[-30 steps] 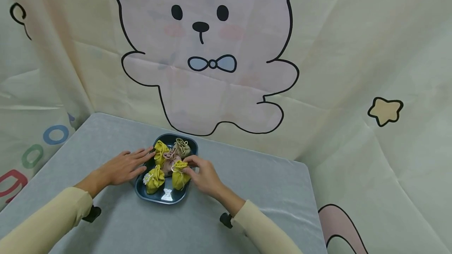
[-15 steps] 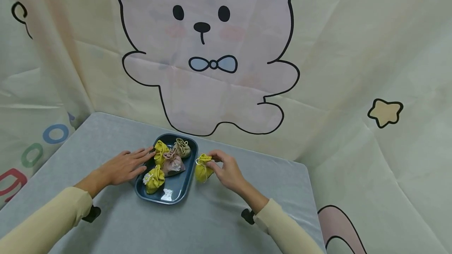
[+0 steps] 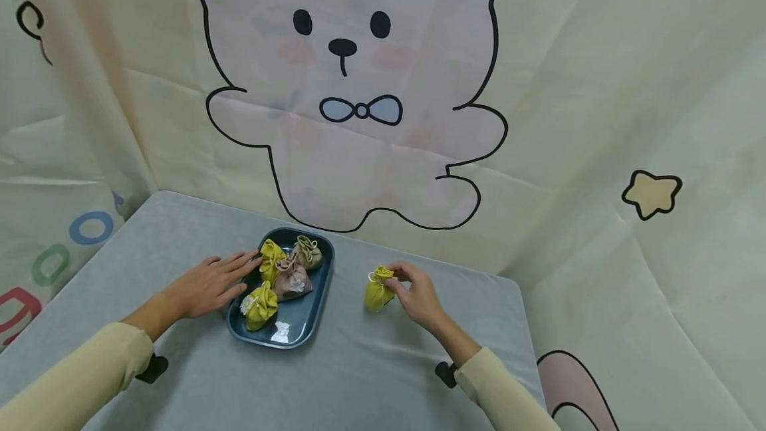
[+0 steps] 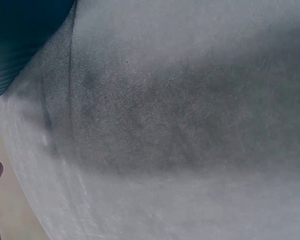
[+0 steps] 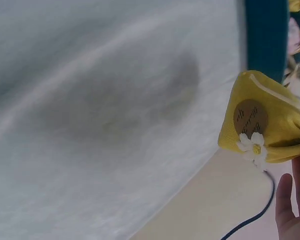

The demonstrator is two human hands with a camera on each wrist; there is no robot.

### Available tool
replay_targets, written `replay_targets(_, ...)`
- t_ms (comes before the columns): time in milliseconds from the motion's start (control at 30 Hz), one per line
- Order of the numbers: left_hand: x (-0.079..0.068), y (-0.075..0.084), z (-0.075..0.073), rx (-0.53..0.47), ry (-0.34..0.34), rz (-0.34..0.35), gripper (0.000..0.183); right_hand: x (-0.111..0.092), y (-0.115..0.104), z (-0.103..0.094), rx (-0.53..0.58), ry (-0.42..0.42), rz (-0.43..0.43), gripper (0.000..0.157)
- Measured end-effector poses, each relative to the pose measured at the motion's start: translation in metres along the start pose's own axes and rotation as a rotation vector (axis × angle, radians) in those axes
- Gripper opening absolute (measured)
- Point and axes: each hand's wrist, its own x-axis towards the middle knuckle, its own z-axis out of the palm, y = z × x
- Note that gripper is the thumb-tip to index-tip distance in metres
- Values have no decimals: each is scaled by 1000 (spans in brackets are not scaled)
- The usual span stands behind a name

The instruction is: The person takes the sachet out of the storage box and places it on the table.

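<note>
My right hand [image 3: 422, 296] pinches the gathered neck of a yellow drawstring pouch [image 3: 378, 292], to the right of the tray. In the right wrist view this pouch [image 5: 262, 120] shows a round brown label and a white flower, and its shadow falls on the cloth below. My left hand [image 3: 209, 283] has its fingers straight, fingertips at the left rim of the dark blue tray [image 3: 299, 331]. In the tray sit a yellow pouch [image 3: 272, 258] at the back left, another yellow pouch [image 3: 260, 306] in front, a pink pouch [image 3: 293, 283] and a beige-green pouch [image 3: 308, 253].
A grey-blue cloth [image 3: 359, 371] covers the table. Behind it hangs a pale curtain [image 3: 562, 85] with a printed bear. The tray's corner [image 4: 25, 40] shows in the left wrist view.
My right hand has lifted the yellow pouch out of the tray's right side and carried it rightward over the table. The left hand has stayed at the tray's rim.
</note>
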Motion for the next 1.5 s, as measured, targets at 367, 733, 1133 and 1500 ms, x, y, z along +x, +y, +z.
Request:
replay_targets(367,1,0,3,32,-1,0,56,-5,38,-15,-42,73,46,15)
replay_targets(733,0,3,2,27,-14,-12,56,-10,59,-18,-43,102,62,14)
replay_targets(1133,1,1,6,26,-34,-33,58,-13,67,-16,-53,94,141,16)
replay_targets(1500,0,1,4,38,-23,-24,57,-10,55,-21,-73,69,75,47)
